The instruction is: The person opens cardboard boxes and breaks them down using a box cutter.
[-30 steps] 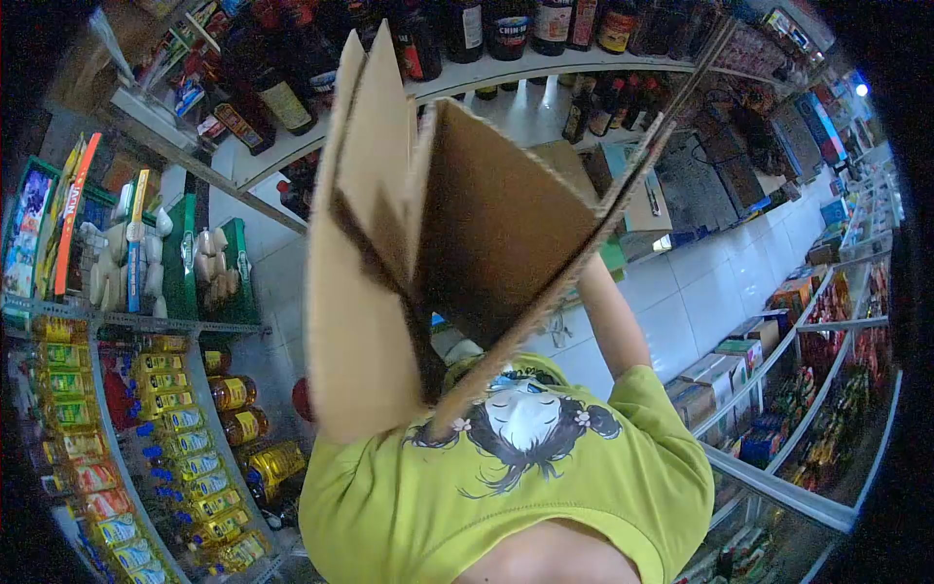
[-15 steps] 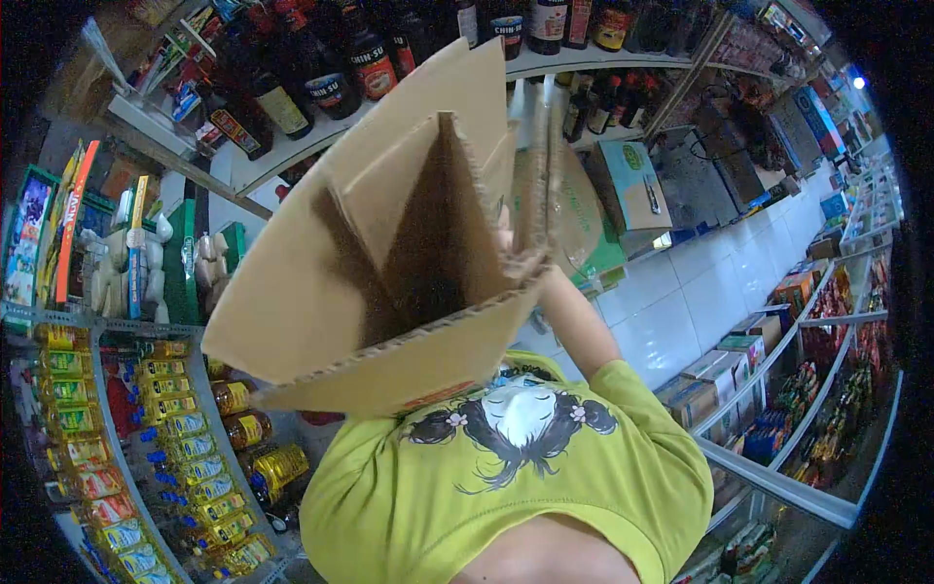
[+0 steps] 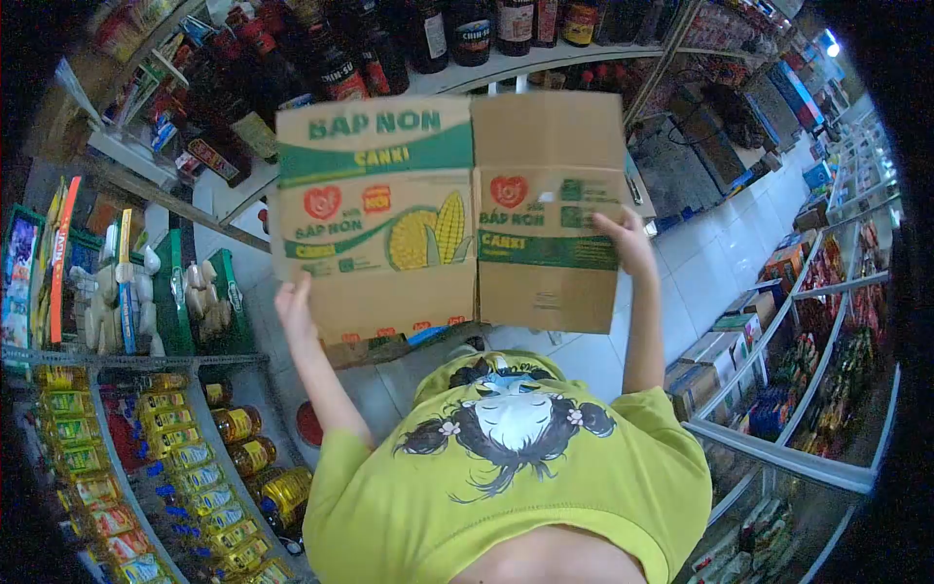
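Note:
A cardboard box with green bands, red hearts and a corn picture is held up in front of me, its printed sides spread out side by side and its flaps extended. My left hand grips the lower left edge, fingers mostly hidden by the cardboard. On the right edge, my right hand has its fingers bent over the printed side. Some fingertips rest on the front face. Behind the top of the box are dark sauce bottles.
Oil bottles fill the lower left shelves, under hanging packets. A glass case curves along the right. Boxes stand beside the tiled floor. A sauce shelf edge runs across the top.
The box has turned from its open end to its printed sides and is spread flatter. My left hand has come into view, and my right hand now shows at the right edge.

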{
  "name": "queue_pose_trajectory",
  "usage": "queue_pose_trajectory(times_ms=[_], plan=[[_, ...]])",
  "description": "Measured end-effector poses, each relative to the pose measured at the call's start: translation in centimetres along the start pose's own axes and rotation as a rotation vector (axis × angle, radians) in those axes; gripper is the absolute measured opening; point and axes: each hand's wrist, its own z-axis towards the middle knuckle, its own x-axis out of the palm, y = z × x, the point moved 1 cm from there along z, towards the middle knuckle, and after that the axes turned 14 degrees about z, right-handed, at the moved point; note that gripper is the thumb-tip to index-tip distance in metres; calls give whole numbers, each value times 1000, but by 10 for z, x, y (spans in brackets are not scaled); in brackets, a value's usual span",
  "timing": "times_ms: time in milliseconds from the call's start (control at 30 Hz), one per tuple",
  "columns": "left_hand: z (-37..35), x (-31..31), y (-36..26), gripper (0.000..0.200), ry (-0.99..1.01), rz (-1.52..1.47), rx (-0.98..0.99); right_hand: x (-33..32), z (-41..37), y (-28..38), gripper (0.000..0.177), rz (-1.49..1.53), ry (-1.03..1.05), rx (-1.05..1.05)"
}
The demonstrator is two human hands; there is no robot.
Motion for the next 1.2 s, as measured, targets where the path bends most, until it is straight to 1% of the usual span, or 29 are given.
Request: queue_pose_trajectory(times_ms=[33, 100, 167, 233, 267, 300, 333, 367, 433, 500, 533, 567, 600, 633, 667, 700, 733, 767, 800, 833, 900, 933, 1000, 1033, 1133, 1167, 1200], plan=[[-3, 3, 18, 27, -3, 3, -7, 7, 6, -15, 30, -123, -3, -52], [-14, 8, 54, 16, -30, 85, -141, 15, 23, -47, 30, -381, 7, -18], [-28, 19, 55, 18, -22, 65, -156, 24, 39, -70, 29, -429, 33, -25], [-41, 33, 49, 20, -19, 37, -162, 53, 41, -68, 29, -517, 12, 92], [-48, 41, 43, 21, -15, 61, -130, 53, 58, -103, 27, -657, 42, -127], [-57, 51, 35, 21, -9, 84, -98, 82, 52, -98, 26, -735, 77, -166], [-68, 66, 24, 22, 22, 79, 19, 108, 42, -100, 24, -732, 181, -260], [-79, 84, 11, 24, 50, 71, 136, 142, 24, -84, 24, -831, 214, -160], [-101, 106, -4, 23, 130, 479, 259, 184, 8, -93, 19, -830, 334, -112], [-112, 115, -44, 30, 241, 867, 141, 198, 1, -99, 18, -723, 384, -99], [-114, 119, -38, 33, 124, 822, 257, 197, 3, -94, 18, -699, 358, -112], [-115, 118, -41, 35, 137, 866, 286, 192, 6, -86, 18, -678, 336, -125], [-112, 116, -36, 32, 67, 853, 331, 183, 12, -91, 16, -598, 310, -253], [-110, 112, -33, 30, 4, 843, 375, 177, 15, -79, 17, -612, 292, -228], [-104, 103, -34, 23, 29, 688, 383, 168, 20, -71, 19, -589, 259, -235], [-95, 91, -37, 19, 51, 530, 390, 156, 29, -63, 22, -569, 238, -196], [-83, 79, -26, 19, 27, 351, 317, 136, 49, -76, 23, -551, 201, -222], [-71, 64, -10, 23, 1, 172, 246, 130, 54, -59, 26, -470, 167, -109], [-60, 47, 4, 26, 4, 63, 167, 103, 82, -81, 26, -311, 251, -58], [-49, 28, 17, 28, 12, -44, 89, 88, 101, -90, 26, -220, 251, 34], [-34, -6, 46, 31, 29, -178, -183, 90, 102, -73, 25, 126, 159, 317], [-23, -24, 71, 31, 31, -178, -180, 82, 111, -81, 25, 127, 158, 313], [-1, -53, 131, 36, 15, -222, -451, 62, 137, -118, 24, 77, 145, 379], [10, -62, 149, 36, 21, -219, -438, 64, 146, -135, 24, 85, 145, 367], [44, -68, 179, 37, 23, -169, -398, 66, 178, -191, 27, -197, 177, 149], [55, -67, 184, 40, -22, 50, -433, 70, 189, -208, 28, -286, 173, 87], [62, -62, 187, 43, -68, 272, -468, 81, 188, -197, 30, -525, 134, 174]])
